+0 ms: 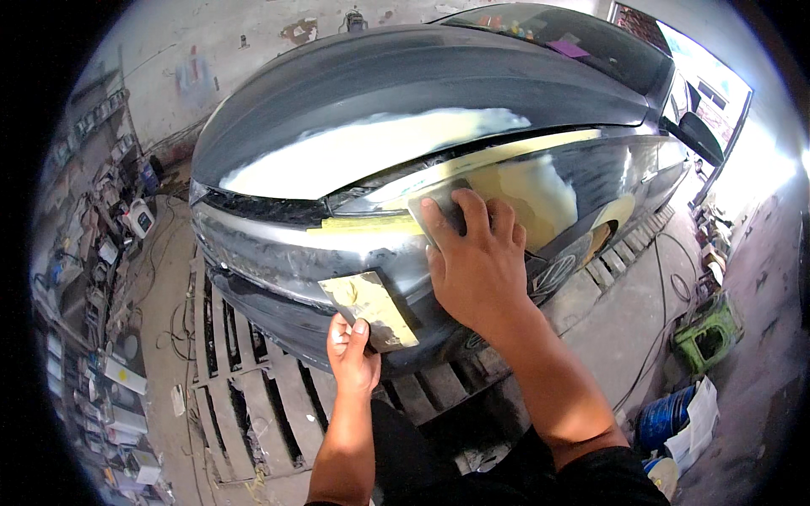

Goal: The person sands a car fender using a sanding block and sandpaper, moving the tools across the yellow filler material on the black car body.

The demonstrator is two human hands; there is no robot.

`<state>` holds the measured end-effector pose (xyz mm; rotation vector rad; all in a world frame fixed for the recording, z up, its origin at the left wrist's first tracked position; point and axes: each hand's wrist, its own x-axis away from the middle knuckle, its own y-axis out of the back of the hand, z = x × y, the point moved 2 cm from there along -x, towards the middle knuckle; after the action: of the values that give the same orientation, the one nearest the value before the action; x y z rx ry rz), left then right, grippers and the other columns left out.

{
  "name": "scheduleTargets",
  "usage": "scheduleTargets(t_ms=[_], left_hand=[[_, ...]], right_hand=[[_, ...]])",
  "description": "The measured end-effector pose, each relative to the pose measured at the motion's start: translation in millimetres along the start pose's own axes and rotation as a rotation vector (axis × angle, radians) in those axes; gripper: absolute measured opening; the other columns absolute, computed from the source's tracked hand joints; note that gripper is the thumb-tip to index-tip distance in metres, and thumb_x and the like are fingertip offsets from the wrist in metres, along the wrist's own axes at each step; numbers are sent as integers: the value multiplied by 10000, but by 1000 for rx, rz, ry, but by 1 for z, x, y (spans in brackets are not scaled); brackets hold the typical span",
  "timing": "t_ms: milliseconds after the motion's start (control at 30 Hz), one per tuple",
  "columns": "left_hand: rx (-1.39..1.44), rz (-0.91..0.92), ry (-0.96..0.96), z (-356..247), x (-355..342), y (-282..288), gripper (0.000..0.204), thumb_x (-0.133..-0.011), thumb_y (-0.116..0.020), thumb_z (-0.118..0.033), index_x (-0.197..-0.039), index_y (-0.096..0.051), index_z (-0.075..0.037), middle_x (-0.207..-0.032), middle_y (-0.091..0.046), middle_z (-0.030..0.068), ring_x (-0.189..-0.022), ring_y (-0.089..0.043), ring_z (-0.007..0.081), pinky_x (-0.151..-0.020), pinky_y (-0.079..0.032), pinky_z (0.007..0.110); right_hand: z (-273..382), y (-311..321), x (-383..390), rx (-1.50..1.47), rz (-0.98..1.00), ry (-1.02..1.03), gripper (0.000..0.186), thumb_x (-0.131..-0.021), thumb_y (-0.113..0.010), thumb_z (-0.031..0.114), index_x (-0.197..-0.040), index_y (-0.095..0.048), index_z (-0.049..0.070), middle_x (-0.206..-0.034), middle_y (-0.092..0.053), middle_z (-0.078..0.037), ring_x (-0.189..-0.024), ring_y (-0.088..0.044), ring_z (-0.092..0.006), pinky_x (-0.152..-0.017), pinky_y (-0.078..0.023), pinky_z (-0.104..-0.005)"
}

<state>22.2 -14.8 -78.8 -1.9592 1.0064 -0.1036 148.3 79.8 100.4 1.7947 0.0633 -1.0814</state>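
Note:
My left hand (353,363) pinches the lower edge of a flat putty board (364,302), smeared with pale yellow filler, in front of the car's bumper. Higher and to the right, my right hand (483,274) presses a thin grey putty spreader (419,215) to the front fender with its fingers extended over it; my hand hides part of the spreader. A pale yellow filler patch (540,192) covers the fender around my fingers. Along the edge below the hood gap runs a bright yellow strip (363,226). The dark grey hood (396,80) carries a broad cream filler patch (337,160).
A slatted wooden pallet (240,422) lies under the car's front. Cluttered shelves (84,295) line the left. At right are a green plastic stool (707,333), a blue bucket (665,419) and loose cables (662,312). The side mirror (700,137) juts out.

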Motion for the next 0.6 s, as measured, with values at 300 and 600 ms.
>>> scheduleTargets(t_ms=[300,600], left_hand=[[-1,-5,-17,1,0,2,236,-911,-613,-108,-1121,-528,-41,-1077,-631,58,-985,-612,164,-908,-481,341],[-41,-10,-30,-1,2,3,239,-916,-597,-106,-1135,-531,-37,-1087,-630,61,-994,-609,164,-911,-475,336]], right_hand=[[-6,8,-2,-27,-38,-6,476,-765,-638,205,-1234,-561,173,-1244,-454,-132,-1104,-427,-396,-822,-409,-527],[-10,15,3,-35,25,-19,465,-773,-634,206,-1229,-552,169,-1236,-461,-131,-1106,-425,-402,-829,-408,-536]])
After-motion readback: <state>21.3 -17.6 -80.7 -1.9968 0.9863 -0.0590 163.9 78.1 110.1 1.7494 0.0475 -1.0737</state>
